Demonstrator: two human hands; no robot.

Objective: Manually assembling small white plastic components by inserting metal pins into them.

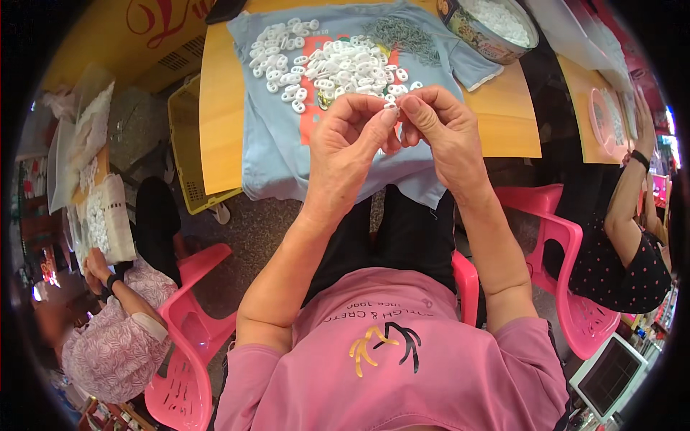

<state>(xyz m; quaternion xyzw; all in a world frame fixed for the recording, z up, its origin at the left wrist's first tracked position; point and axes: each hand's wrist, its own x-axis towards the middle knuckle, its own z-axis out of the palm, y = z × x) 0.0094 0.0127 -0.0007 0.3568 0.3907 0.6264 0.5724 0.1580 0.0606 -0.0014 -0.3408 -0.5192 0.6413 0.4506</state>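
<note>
Above the near part of a light blue cloth [277, 161], my two hands meet fingertip to fingertip. My left hand [352, 140] is closed in a pinch, with a small white two-holed plastic piece [390, 107] at its thumb and fingertips. My right hand [451, 133] pinches right beside it; whatever lies between its fingertips is hidden. Just beyond them, many similar white pieces [348, 66] lie in a loose heap over the cloth's red print. Farther back to the right spreads a pile of thin grey-green metal-looking bits [406, 37], too small to name.
A round tin [471, 36] full of white pieces stands at the table's [219, 122] back right. A yellow crate [188, 154] is beside the table on the left. Pink chairs [188, 337] stand on both sides. Co-workers sit left [118, 345] and right [632, 251].
</note>
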